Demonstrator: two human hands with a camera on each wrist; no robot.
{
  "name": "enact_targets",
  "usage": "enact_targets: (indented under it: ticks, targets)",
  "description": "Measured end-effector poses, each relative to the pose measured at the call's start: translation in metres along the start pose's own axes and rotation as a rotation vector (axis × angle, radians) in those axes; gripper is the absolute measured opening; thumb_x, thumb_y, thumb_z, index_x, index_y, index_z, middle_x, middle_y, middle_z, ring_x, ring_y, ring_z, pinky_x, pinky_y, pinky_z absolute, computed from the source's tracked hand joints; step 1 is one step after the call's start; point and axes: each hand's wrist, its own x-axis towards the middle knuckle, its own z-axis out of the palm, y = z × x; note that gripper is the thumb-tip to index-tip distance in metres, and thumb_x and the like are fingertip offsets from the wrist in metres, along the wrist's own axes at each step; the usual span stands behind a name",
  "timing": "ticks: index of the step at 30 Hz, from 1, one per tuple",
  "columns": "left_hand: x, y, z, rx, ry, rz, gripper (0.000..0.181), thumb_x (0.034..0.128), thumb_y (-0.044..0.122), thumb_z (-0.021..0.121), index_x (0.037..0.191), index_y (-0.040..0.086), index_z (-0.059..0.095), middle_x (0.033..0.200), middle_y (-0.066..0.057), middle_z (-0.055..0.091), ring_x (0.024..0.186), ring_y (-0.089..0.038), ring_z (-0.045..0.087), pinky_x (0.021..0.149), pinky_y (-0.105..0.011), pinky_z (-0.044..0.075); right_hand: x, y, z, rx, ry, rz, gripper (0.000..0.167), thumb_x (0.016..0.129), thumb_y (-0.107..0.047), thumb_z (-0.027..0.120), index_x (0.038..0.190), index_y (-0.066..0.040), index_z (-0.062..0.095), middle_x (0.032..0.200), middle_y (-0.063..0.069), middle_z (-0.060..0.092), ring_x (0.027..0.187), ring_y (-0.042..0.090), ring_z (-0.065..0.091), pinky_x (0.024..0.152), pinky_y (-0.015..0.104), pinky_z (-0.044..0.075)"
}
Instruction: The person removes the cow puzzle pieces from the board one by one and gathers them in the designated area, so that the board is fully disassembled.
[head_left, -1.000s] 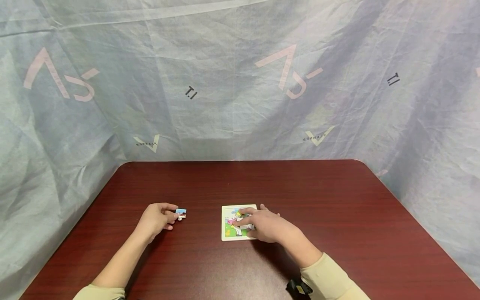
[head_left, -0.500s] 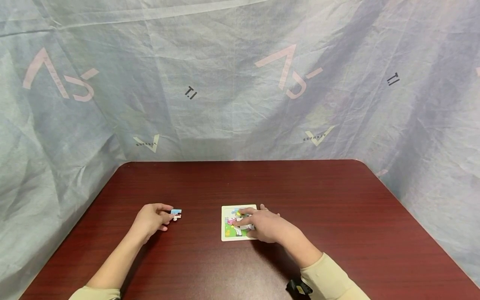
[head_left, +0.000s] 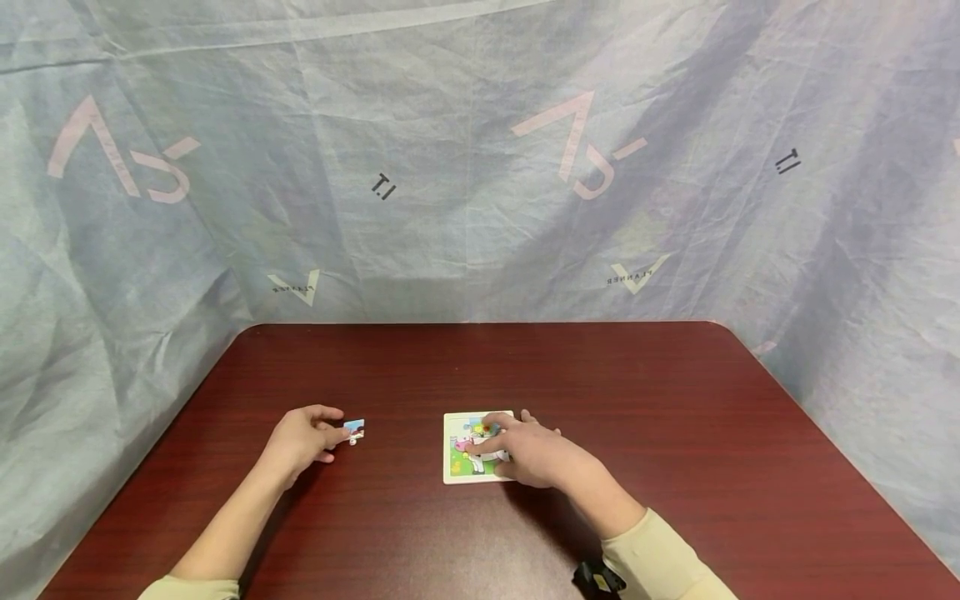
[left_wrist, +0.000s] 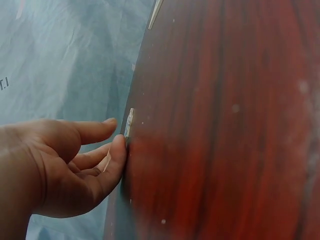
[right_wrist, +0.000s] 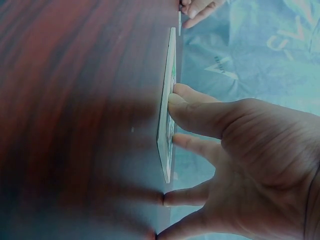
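A small jigsaw piece (head_left: pixel 356 428), with light blue and white on it, lies on the dark red table at the left. My left hand (head_left: pixel 300 440) is right beside it, one fingertip at its edge in the left wrist view and another finger (left_wrist: pixel 97 131) raised apart. Near the table's middle lies a cream-framed puzzle board (head_left: pixel 456 477) with a cow picture on green and blue. Over its right part my right hand (head_left: pixel 543 452) spreads its fingers, some resting on the picture. In the right wrist view the other fingers (right_wrist: pixel 187 196) touch the table. The hand hides part of the picture.
The wood-patterned table (head_left: pixel 637 383) has rounded far corners. Behind it and along both sides hangs a grey printed cloth (head_left: pixel 450 250). A dark device (head_left: pixel 597 577) sits at the right wrist.
My left hand and the jigsaw piece have shifted a little to the left, then the piece has turned slightly. The right hand and the board stay nearly still.
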Motion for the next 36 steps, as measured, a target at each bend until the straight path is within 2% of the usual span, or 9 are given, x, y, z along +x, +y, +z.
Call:
enact_targets:
  ticks: [6, 12, 18, 22, 28, 33, 36]
  targets:
    - [0.0, 0.007, 0.01, 0.002, 0.009, 0.036, 0.038, 0.0937, 0.006, 0.069, 0.126, -0.01, 0.06, 0.088, -0.012, 0.067, 0.076, -0.021, 0.06, 0.06, -0.031, 0.056, -0.003, 0.001, 0.0, 0.027, 0.019, 0.004, 0.051, 0.094, -0.014, 0.073, 0.137, -0.04, 0.063, 0.147, 0.009, 0.04, 0.132, 0.057, 0.04, 0.082, 0.076, 0.043]
    - [-0.002, 0.027, 0.035, 0.014, -0.013, 0.065, 0.032, 0.0969, 0.009, 0.066, 0.125, -0.005, 0.063, 0.088, -0.011, 0.065, 0.078, -0.022, 0.061, 0.062, -0.034, 0.057, -0.003, 0.002, 0.001, 0.012, 0.056, -0.021, 0.049, 0.093, -0.015, 0.076, 0.134, -0.04, 0.066, 0.134, 0.01, 0.045, 0.118, 0.039, 0.049, 0.076, 0.062, 0.048]
    - [-0.002, 0.052, 0.069, 0.034, -0.037, 0.109, 0.027, 0.0943, 0.007, 0.069, 0.12, -0.002, 0.067, 0.086, -0.009, 0.065, 0.074, -0.022, 0.063, 0.06, -0.035, 0.057, -0.003, 0.004, 0.002, -0.019, 0.072, -0.045, 0.051, 0.092, -0.015, 0.076, 0.134, -0.043, 0.065, 0.132, 0.008, 0.047, 0.118, 0.046, 0.051, 0.075, 0.067, 0.049]
    - [0.0, 0.063, 0.09, 0.034, -0.072, 0.126, 0.025, 0.0926, 0.007, 0.071, 0.116, -0.001, 0.069, 0.083, -0.008, 0.065, 0.069, -0.024, 0.065, 0.057, -0.035, 0.056, -0.002, 0.006, 0.003, -0.032, 0.076, -0.066, 0.048, 0.093, -0.017, 0.075, 0.133, -0.042, 0.064, 0.127, 0.007, 0.047, 0.115, 0.049, 0.053, 0.07, 0.063, 0.051]
    - [0.004, 0.068, 0.111, 0.019, -0.131, 0.14, 0.022, 0.092, 0.006, 0.071, 0.113, -0.002, 0.07, 0.083, -0.008, 0.065, 0.068, -0.023, 0.063, 0.056, -0.034, 0.055, 0.0, 0.005, 0.004, -0.052, 0.067, -0.075, 0.042, 0.094, -0.018, 0.074, 0.129, -0.039, 0.065, 0.114, 0.001, 0.047, 0.113, 0.048, 0.053, 0.063, 0.055, 0.051]
    - [0.008, 0.07, 0.121, 0.022, -0.164, 0.146, 0.023, 0.0904, 0.005, 0.071, 0.112, -0.002, 0.07, 0.085, -0.007, 0.065, 0.066, -0.021, 0.06, 0.053, -0.032, 0.053, 0.002, 0.004, 0.004, -0.054, 0.077, -0.069, 0.036, 0.092, -0.017, 0.076, 0.122, -0.036, 0.069, 0.108, 0.0, 0.047, 0.099, 0.032, 0.052, 0.062, 0.053, 0.05]
    - [0.011, 0.071, 0.125, 0.031, -0.171, 0.14, 0.023, 0.0881, 0.005, 0.073, 0.111, 0.0, 0.071, 0.083, -0.007, 0.064, 0.062, -0.018, 0.057, 0.051, -0.029, 0.05, 0.002, 0.004, 0.003, -0.067, 0.076, -0.064, 0.037, 0.092, -0.018, 0.076, 0.123, -0.037, 0.07, 0.109, 0.0, 0.047, 0.098, 0.031, 0.051, 0.062, 0.052, 0.05]
